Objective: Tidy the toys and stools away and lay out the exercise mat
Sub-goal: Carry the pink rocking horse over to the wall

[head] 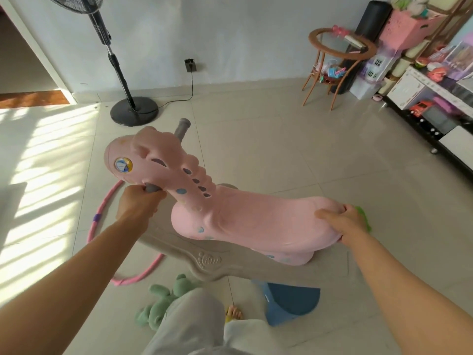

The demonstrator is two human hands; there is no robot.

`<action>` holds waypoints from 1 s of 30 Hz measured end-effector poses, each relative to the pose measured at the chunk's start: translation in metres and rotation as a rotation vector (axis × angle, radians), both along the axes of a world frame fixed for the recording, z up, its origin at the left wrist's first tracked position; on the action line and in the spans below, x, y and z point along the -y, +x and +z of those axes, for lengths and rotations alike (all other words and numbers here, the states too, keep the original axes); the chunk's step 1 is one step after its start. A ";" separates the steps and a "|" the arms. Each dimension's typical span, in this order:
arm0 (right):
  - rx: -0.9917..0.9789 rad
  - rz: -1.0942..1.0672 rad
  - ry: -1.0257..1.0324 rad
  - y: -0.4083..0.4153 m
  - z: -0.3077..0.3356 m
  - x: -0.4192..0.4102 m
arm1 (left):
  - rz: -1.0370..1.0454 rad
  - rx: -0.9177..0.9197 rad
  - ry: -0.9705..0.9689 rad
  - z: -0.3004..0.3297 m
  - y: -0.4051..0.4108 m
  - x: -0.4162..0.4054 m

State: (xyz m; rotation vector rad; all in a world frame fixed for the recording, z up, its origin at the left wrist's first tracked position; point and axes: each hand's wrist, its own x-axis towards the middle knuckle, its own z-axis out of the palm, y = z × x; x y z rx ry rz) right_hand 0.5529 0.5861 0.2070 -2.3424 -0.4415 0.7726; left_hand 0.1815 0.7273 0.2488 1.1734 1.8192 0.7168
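Pink rocker (230,216) mid-floor, left hand (138,203) clenched on its grey handle (151,188), right hand (345,224) clamped on its rear, hoop (102,208) and green plush (163,301) partly hidden, blue stool (289,301) partly covered.

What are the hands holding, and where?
The pink rocking toy. The left hand grips its grey handle by the head; the right hand holds the seat's back end.

Place: my home's tiled living room, doubling as a children's play area.
Evidence: black pedestal fan (120,62), round rattan side table (340,44), toy-crammed shelving unit (419,80), green plush toy (163,301).
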 end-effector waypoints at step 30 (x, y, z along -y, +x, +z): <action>0.045 -0.141 -0.005 0.214 -0.011 -0.476 | -0.187 -0.040 0.007 -0.013 0.243 -0.544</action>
